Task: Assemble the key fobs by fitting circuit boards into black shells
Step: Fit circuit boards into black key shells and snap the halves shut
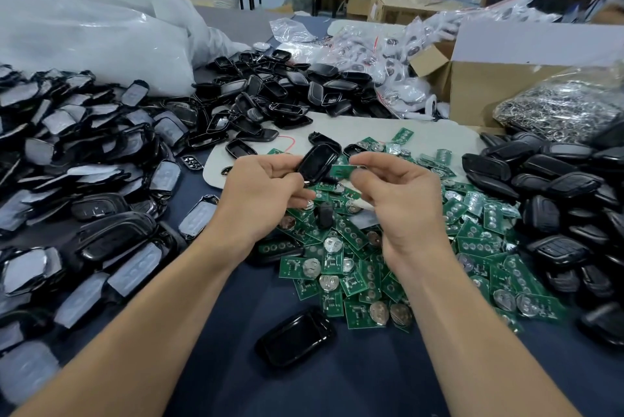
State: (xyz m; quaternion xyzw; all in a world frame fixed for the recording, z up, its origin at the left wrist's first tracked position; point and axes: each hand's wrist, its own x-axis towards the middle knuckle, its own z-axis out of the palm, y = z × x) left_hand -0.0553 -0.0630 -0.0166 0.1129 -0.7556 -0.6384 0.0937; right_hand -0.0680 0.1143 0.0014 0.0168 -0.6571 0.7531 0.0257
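Over board pile (341, 268), left hand (260, 194) grips shell (317, 162), right hand (398, 197) pinches circuit board (341, 171), shell heaps (553, 180) flanking

A glossy black shell (317, 163) is pinched at its lower end in the left fingers (270, 165). It is tilted, with its upper end rising past the fingertips. A small green board (341, 171) is pinched in the right fingers (374, 160), its free edge just beside the shell's side. Below both sets of fingers lies a heap of green boards (368, 268) with round silver cells. A second shell (293, 337) lies flat nearer.
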